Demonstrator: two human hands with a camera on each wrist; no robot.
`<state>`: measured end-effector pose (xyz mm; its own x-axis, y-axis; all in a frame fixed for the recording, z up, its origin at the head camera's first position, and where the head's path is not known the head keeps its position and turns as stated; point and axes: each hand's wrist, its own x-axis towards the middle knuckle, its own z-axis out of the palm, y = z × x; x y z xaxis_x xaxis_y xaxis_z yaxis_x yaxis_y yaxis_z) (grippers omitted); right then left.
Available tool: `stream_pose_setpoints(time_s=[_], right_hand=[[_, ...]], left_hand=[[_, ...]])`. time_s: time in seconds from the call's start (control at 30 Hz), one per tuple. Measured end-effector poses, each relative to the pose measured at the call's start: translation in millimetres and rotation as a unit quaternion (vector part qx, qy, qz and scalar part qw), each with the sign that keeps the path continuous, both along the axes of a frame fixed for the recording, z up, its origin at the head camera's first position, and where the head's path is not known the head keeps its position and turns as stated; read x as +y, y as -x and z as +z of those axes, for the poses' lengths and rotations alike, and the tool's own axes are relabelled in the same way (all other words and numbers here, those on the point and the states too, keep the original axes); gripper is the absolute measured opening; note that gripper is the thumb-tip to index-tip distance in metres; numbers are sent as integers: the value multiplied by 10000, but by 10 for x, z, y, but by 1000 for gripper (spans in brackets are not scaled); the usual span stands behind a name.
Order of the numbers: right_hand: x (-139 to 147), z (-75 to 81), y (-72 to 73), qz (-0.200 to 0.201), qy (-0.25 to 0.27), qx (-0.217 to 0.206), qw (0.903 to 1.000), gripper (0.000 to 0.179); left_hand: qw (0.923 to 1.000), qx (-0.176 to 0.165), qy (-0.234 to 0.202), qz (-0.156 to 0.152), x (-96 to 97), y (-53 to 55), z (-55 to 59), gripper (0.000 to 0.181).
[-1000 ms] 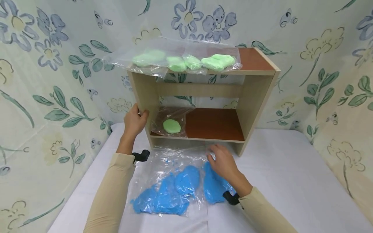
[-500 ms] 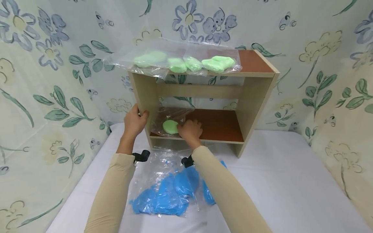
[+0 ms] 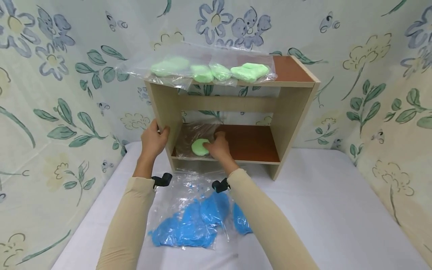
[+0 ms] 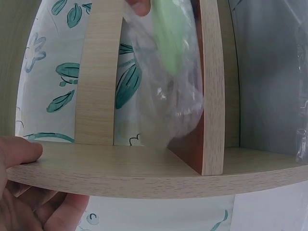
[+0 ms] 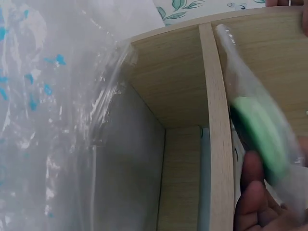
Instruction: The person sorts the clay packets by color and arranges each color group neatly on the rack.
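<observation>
My left hand (image 3: 153,139) grips the left side panel of a small wooden shelf unit (image 3: 296,120), thumb inside and fingers outside in the left wrist view. On the lower board, a clear plastic bag (image 4: 168,110) holds a flat light-green, dough-like lump (image 3: 200,147). My right hand (image 3: 220,147) pinches this bag at the right side of the lump. In the right wrist view the lump (image 5: 260,134) stands tilted in its bag just above the board, with thumb and fingers around the bag's edge.
Several light-green lumps (image 3: 249,72) in clear bags lie along the shelf's top. In front of the unit, bagged blue dough-like lumps (image 3: 192,225) lie on the white tablecloth (image 3: 337,210). A flower-patterned cloth (image 3: 67,157) hangs behind.
My right hand has moved from the blue lumps up to the lower board and taken hold of the green lump's bag, which has tilted slightly. My left hand keeps its grip.
</observation>
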<state>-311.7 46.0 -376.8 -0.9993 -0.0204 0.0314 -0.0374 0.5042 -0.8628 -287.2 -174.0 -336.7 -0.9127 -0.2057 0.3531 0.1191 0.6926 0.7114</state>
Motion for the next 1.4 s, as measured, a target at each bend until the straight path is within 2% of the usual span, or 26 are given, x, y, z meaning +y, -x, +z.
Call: stream_pose_setpoints(time_s=[0.07,0.13,0.2,0.37,0.57,0.67,0.73,0.83,0.93,1.2,1.4], right_hand=[[55,-18,-27,184,234,-16,9996,74],[128,-40,-67,333,273,34,9991,80],[214,-53,-121,494,110,135,9986,72],[408,-35,-215,1023,-426,340,9933,37],[578,64,-278,1433,-910,575,9838,32],[658,99,-311,1678,-1262,904,9735,30],[724,129,-362,1862,-1537,1184,9632,29],[854,194,-488,2142,-1925,1614,9439,28],[996,258,-626,2291,-2185,1842,9305,28],[1374,355,-954,2376,-2624,1993,9138,29],[1679,611,-1273,2831,-2419,2070,9047,31]], left_hand=[[10000,22,26,-10,4,-1,-12,50],[9999,68,71,-29,6,0,-21,48],[9998,129,142,-41,8,6,-28,48],[9993,306,228,-50,-14,25,-38,46],[9995,231,190,-47,-44,24,-29,45],[9997,194,166,-44,-48,20,-22,45],[9997,193,152,-68,-46,19,-20,45],[9997,164,148,-112,-38,11,-17,47],[9997,152,168,-117,-33,5,-14,47],[9997,146,182,-89,-28,20,-6,47],[9998,93,182,-79,-25,21,-11,48]])
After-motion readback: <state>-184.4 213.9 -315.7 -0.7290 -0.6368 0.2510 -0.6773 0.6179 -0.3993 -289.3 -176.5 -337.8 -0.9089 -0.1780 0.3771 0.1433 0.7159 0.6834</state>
